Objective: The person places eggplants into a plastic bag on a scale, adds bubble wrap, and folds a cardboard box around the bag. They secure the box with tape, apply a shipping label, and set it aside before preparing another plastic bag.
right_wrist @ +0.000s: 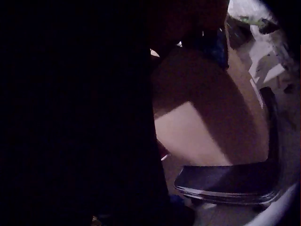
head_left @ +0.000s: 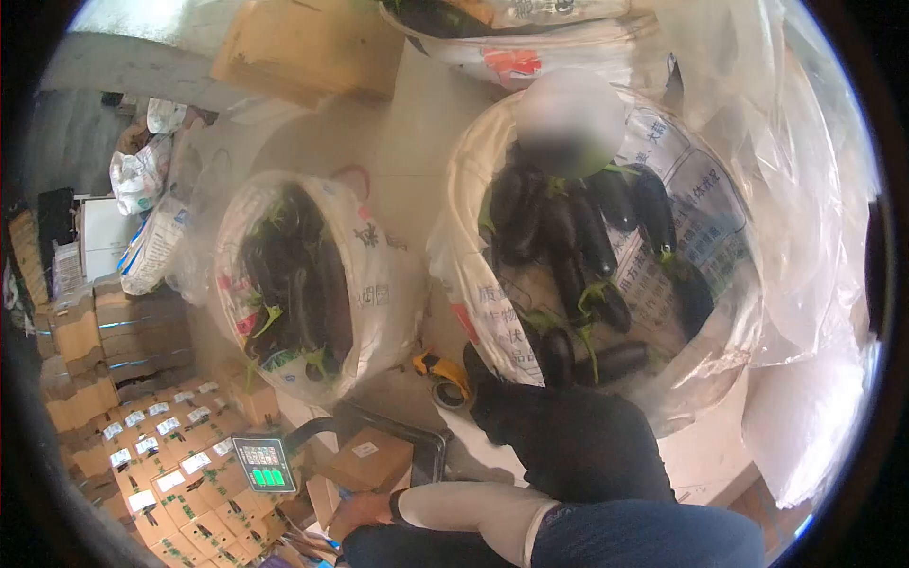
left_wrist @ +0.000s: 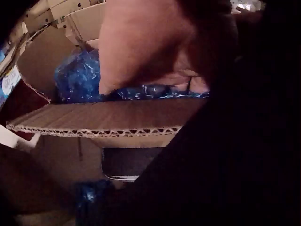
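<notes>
Blue crinkled plastic wrap (left_wrist: 77, 77) lies inside an open brown corrugated cardboard box (left_wrist: 108, 120), and the left hand (left_wrist: 150, 42) reaches into that box and rests on the wrap. The wrist view is too blurred to show how far its fingers are curled or whether they hold any of the plastic. In the head view this hand sits at the bottom edge, at the end of a white sleeve. The right hand is lost in the dark of its own wrist view, so I cannot tell how its fingers lie.

Just beside the open box, a closed brown cardboard carton (head_left: 369, 459) stands on the black scale platform (right_wrist: 225, 181), near the platform's left corner and the lit green scale display (head_left: 263, 466). Beyond the platform's far edge lies a yellow tape dispenser (head_left: 445, 374). Further off stand two white woven sacks (head_left: 388, 284) filled with dark purple aubergines (head_left: 568, 237).
</notes>
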`<state>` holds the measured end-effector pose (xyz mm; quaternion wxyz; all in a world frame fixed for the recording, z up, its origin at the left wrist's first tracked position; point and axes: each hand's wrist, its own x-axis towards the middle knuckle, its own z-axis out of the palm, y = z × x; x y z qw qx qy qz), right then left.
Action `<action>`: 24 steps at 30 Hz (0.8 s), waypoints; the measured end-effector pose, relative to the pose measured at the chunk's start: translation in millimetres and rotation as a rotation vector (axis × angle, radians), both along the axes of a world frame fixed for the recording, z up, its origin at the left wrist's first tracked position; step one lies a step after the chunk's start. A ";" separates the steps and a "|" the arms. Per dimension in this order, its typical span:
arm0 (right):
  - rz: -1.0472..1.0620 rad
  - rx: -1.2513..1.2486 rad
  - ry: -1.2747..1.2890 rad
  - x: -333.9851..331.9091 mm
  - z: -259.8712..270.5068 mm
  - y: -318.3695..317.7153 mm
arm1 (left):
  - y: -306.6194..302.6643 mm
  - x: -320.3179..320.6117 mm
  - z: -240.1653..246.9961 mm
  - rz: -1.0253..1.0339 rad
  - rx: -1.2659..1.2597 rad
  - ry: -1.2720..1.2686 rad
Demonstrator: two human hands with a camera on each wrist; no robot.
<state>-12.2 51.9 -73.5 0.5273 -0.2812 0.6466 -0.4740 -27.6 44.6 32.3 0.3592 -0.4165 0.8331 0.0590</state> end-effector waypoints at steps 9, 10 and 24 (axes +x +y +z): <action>0.033 -0.592 0.498 -59.6 5.9 61.5 | 8.2 -8.1 4.4 0.011 -0.033 -0.050; 0.024 -0.555 0.454 -59.2 7.3 63.2 | 8.7 -7.6 4.5 0.009 -0.033 -0.054; 0.201 -0.441 0.727 -88.2 28.0 84.7 | -8.7 28.7 8.5 -0.055 -0.040 0.010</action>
